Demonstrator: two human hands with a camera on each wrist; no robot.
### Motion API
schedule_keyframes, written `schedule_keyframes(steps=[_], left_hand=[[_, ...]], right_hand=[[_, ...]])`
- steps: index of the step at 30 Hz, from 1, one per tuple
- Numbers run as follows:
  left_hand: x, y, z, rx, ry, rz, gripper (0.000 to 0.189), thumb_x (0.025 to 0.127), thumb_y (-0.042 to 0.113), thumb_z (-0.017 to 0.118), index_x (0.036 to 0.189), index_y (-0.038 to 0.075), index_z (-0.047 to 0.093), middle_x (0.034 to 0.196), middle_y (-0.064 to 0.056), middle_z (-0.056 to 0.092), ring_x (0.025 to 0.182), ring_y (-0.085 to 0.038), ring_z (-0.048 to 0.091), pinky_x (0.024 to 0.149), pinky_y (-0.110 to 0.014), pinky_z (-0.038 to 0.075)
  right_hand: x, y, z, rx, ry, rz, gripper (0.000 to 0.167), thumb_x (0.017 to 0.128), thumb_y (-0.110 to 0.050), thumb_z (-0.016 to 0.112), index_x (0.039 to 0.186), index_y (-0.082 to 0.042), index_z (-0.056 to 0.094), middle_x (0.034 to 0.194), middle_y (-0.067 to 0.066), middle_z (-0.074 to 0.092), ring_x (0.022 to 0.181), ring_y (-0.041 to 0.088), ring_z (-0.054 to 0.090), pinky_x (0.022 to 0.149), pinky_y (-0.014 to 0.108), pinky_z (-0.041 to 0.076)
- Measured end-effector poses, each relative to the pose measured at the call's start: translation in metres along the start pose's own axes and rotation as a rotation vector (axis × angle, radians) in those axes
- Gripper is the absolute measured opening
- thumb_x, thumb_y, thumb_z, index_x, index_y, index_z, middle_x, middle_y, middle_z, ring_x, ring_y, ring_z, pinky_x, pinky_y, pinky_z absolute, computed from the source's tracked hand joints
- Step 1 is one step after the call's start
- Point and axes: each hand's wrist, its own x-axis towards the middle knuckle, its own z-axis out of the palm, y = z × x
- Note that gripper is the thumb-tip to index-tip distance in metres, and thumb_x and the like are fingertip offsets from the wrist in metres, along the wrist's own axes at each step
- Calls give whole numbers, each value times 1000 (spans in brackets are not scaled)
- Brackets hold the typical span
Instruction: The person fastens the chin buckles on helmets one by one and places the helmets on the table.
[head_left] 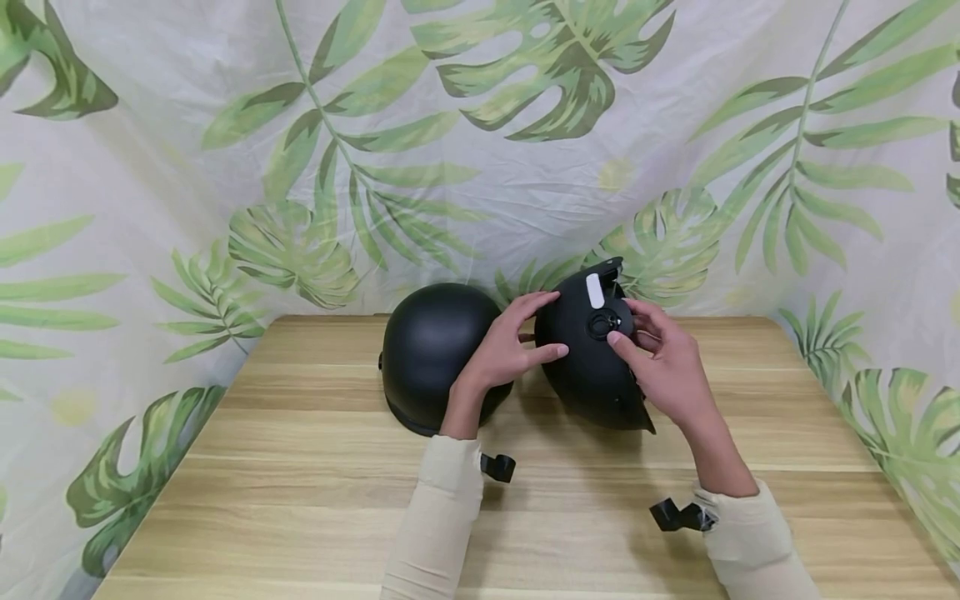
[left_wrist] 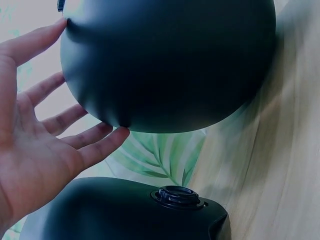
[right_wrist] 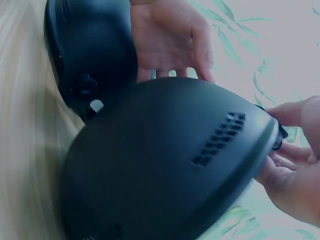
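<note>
A matte black helmet (head_left: 577, 383) is tipped on its side on the right of the table, a round dial (head_left: 602, 325) and a white oblong patch (head_left: 595, 291) facing up. My left hand (head_left: 501, 354) touches its rounded crown with spread, fairly straight fingertips. At the dial and rim, my right hand (head_left: 666, 362) pinches the helmet between thumb and fingers. In the right wrist view, slotted vents (right_wrist: 220, 140) show on the shell. A second black helmet (head_left: 435, 350) sits dome up to the left, partly behind my left wrist.
Both helmets stand on a wood-grain table (head_left: 300, 500) near its back edge. A leaf-patterned cloth (head_left: 525, 192) hangs behind and at both sides. Black wrist mounts (head_left: 497, 467) stick out from the sleeves.
</note>
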Motion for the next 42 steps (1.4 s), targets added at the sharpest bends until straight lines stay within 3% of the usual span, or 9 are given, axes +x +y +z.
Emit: schedule_keyframes(steps=[5, 7, 12, 16, 26, 29, 34, 38, 42], left_hand=[[1, 1, 1, 12, 7, 2, 74, 98, 29, 80, 164, 23, 46, 170, -8, 39, 156, -30, 43, 116, -55, 51], [1, 1, 1, 12, 17, 8, 74, 98, 29, 80, 164, 22, 46, 170, -9, 40, 157, -30, 42, 118, -54, 50], [2, 2, 1, -7, 54, 30, 73, 99, 28, 80, 163, 21, 47, 168, -8, 42, 157, -27, 42, 120, -50, 49], [2, 2, 1, -31, 78, 31, 71, 100, 28, 78, 163, 20, 47, 167, -7, 44, 155, -28, 44, 121, -49, 48], [4, 2, 8, -7, 38, -31, 73, 102, 33, 75, 166, 19, 42, 168, -9, 41, 157, -33, 42, 116, -55, 51], [4, 3, 10, 4, 30, -45, 74, 102, 35, 74, 166, 18, 41, 168, -10, 40, 157, -32, 42, 116, -55, 51], [5, 4, 10, 29, 15, -107, 81, 102, 44, 73, 170, 21, 34, 173, -11, 35, 157, -36, 42, 121, -56, 46], [8, -5, 11, 53, -9, -122, 92, 99, 61, 70, 172, 23, 28, 176, -11, 31, 157, -37, 43, 124, -56, 42], [7, -8, 14, 52, -16, -124, 94, 98, 61, 71, 172, 23, 27, 176, -10, 30, 156, -36, 45, 124, -55, 43]], right_hand=[[2, 2, -1, 100, 91, 66, 54, 107, -14, 67, 158, -6, 52, 144, 22, 63, 111, 4, 69, 90, 9, 55], [4, 2, -2, 157, 133, 97, 53, 107, -13, 67, 158, -7, 53, 140, 16, 64, 106, -2, 68, 89, 10, 57], [9, 2, -5, 432, 222, 147, 50, 106, -8, 66, 155, -3, 54, 126, -2, 68, 103, 2, 72, 82, 16, 61], [12, 5, -10, 647, 248, 162, 45, 106, -7, 66, 150, -4, 55, 113, -3, 72, 98, 7, 74, 79, 20, 63], [17, 17, -29, 909, 305, 220, 37, 104, -9, 70, 139, -7, 57, 106, -2, 77, 78, 8, 74, 72, 19, 62], [18, 20, -35, 967, 276, 217, 32, 106, -7, 66, 136, -6, 55, 108, -2, 75, 76, 8, 71, 71, 19, 61], [17, 24, -49, 860, 121, 180, 31, 111, -10, 58, 140, -13, 48, 110, -5, 75, 87, 6, 72, 73, 19, 58], [15, 27, -60, 605, 66, 177, 37, 113, -19, 56, 148, -20, 46, 114, -10, 68, 99, 1, 68, 78, 17, 55], [15, 30, -66, 319, 77, 174, 54, 114, -27, 53, 164, -10, 38, 125, -13, 56, 114, -2, 58, 91, 14, 50]])
